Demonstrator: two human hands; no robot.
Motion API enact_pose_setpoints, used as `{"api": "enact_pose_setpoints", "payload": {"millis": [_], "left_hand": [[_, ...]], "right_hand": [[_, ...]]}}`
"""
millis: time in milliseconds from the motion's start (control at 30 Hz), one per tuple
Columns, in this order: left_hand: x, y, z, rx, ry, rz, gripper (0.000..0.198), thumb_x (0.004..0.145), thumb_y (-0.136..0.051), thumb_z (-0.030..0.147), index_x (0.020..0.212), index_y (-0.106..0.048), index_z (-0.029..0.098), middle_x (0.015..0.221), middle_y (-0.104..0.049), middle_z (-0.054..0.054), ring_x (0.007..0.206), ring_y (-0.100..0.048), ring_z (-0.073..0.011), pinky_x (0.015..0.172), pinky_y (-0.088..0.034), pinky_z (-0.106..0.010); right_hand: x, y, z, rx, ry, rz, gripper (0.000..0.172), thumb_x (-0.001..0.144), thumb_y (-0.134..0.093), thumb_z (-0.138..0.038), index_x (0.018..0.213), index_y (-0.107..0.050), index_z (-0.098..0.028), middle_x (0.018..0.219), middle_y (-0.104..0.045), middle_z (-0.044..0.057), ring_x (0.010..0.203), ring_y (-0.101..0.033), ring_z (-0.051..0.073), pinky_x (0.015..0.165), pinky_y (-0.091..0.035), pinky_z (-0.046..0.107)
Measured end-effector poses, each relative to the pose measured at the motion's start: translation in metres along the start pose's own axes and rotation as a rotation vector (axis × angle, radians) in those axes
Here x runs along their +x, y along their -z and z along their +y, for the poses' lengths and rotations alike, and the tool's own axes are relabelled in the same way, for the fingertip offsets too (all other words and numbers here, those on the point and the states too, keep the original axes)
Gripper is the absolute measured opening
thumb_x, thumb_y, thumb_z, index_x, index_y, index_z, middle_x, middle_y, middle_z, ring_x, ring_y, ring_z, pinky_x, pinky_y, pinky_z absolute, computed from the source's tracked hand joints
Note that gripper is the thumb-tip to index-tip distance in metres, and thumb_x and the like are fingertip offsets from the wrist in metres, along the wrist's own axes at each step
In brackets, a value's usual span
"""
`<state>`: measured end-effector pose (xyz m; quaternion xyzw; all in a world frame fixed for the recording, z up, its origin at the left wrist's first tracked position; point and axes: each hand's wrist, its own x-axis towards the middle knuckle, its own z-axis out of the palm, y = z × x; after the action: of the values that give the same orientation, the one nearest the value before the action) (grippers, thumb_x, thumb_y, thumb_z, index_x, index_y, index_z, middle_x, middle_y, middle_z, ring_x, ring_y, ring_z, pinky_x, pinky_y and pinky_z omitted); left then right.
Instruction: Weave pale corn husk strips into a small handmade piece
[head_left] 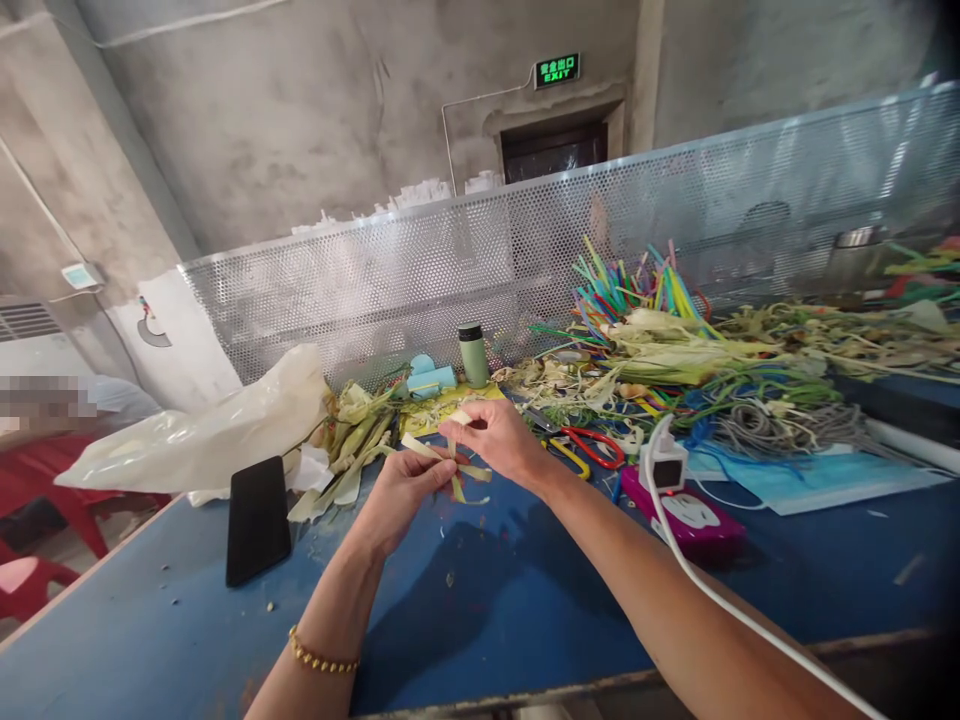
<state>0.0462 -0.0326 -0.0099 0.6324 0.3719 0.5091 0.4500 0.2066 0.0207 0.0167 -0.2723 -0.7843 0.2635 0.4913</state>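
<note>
Pale husk strips (471, 472) cross one another between my two hands, above the blue table (495, 600). My left hand (401, 492), with a beaded bracelet on its wrist, pinches the strips where they cross. From the upper right my right hand (499, 437) comes in, its thumb and fingers closed on one strip's upper end. Several strip ends stick out to the left, right and below. Both hands are close together, nearly touching.
A black phone (259, 520) and a plastic bag (217, 430) are left. Dry husks (358, 425), a green bottle (472, 356) and red-handled scissors (600, 447) lie behind. Right are a purple box (694, 522) with a white cable, blue mask (832, 480) and coiled cords (787, 425).
</note>
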Motion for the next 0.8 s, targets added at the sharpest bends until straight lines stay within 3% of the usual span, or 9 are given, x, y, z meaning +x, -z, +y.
{"api": "enact_pose_setpoints", "payload": {"millis": [67, 267, 433, 533, 633, 800], "left_hand": [[0.000, -0.003, 0.001, 0.066, -0.004, 0.030, 0.029, 0.075, -0.073, 0.040, 0.062, -0.073, 0.014, 0.081, -0.069, -0.008, 0.065, -0.054, -0.0135, 0.062, -0.041, -0.026], [0.000, -0.006, 0.006, 0.144, -0.014, 0.070, 0.038, 0.073, -0.073, 0.044, 0.048, -0.066, 0.016, 0.078, -0.070, -0.009, 0.068, -0.054, -0.0156, 0.059, -0.038, -0.025], [0.004, 0.001, -0.001, 0.016, 0.019, 0.208, 0.029, 0.073, -0.073, 0.042, 0.065, -0.074, 0.014, 0.058, -0.058, -0.003, 0.051, -0.039, -0.0092, 0.051, -0.029, -0.024], [0.005, 0.004, -0.004, -0.132, 0.031, 0.209, 0.029, 0.074, -0.073, 0.040, 0.064, -0.072, 0.013, 0.054, -0.053, -0.001, 0.054, -0.042, -0.0096, 0.055, -0.032, -0.024], [0.005, 0.004, -0.004, -0.208, 0.004, 0.195, 0.027, 0.071, -0.076, 0.037, 0.062, -0.071, 0.012, 0.060, -0.057, -0.003, 0.060, -0.046, -0.0105, 0.061, -0.036, -0.024], [0.004, 0.004, -0.004, -0.156, -0.041, 0.209, 0.022, 0.068, -0.078, 0.033, 0.065, -0.072, 0.012, 0.064, -0.061, -0.004, 0.063, -0.048, -0.0114, 0.063, -0.037, -0.025]], "right_hand": [[0.001, 0.004, 0.000, -0.063, 0.044, 0.026, 0.040, 0.086, -0.059, -0.037, 0.053, -0.053, -0.015, 0.050, -0.040, -0.004, 0.050, -0.035, 0.008, 0.049, -0.026, 0.023], [0.003, 0.008, -0.003, -0.070, 0.075, 0.051, 0.033, 0.084, -0.062, -0.033, 0.058, -0.056, -0.014, 0.053, -0.049, -0.003, 0.052, -0.040, 0.008, 0.050, -0.030, 0.023], [-0.001, 0.004, -0.011, -0.040, 0.044, 0.065, 0.017, 0.080, -0.068, -0.026, 0.070, -0.065, -0.013, 0.059, -0.061, -0.001, 0.053, -0.049, 0.009, 0.051, -0.035, 0.021], [-0.004, 0.000, -0.010, -0.101, 0.132, 0.043, 0.011, 0.082, -0.068, -0.023, 0.075, -0.070, -0.014, 0.067, -0.068, 0.001, 0.059, -0.056, 0.010, 0.056, -0.039, 0.021], [-0.005, -0.003, -0.006, -0.227, 0.247, 0.033, 0.013, 0.087, -0.064, -0.022, 0.079, -0.072, -0.016, 0.074, -0.070, 0.002, 0.067, -0.060, 0.011, 0.063, -0.041, 0.023], [-0.009, -0.008, -0.003, -0.488, 0.387, 0.077, 0.020, 0.092, -0.057, -0.024, 0.080, -0.071, -0.016, 0.077, -0.063, 0.004, 0.073, -0.058, 0.013, 0.067, -0.041, 0.024]]}}
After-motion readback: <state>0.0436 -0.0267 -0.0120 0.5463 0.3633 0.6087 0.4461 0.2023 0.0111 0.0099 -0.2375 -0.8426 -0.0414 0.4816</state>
